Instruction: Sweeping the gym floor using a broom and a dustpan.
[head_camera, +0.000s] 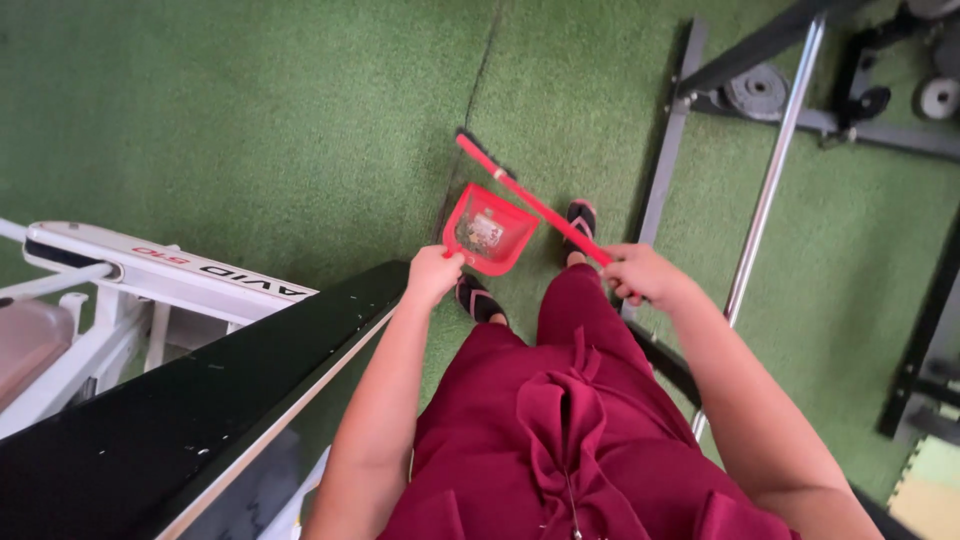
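Note:
My left hand (433, 273) grips the handle of a red dustpan (488, 229) that hangs above the green turf floor with a small heap of litter inside. My right hand (645, 274) is closed on the red stick of a broom (530, 198). The broom slants up and to the left, and its dark brush head (482, 150) rests on the floor just beyond the dustpan. Below the pan I see my feet in black sandals (480, 299) and my dark red trousers (560, 420).
A black bench pad (180, 420) and a white machine frame (150, 265) stand at the left. At the right are a grey rack frame (662, 170), a chrome barbell bar (770, 180) and weight plates (757, 90). A seam runs through the turf (478, 80).

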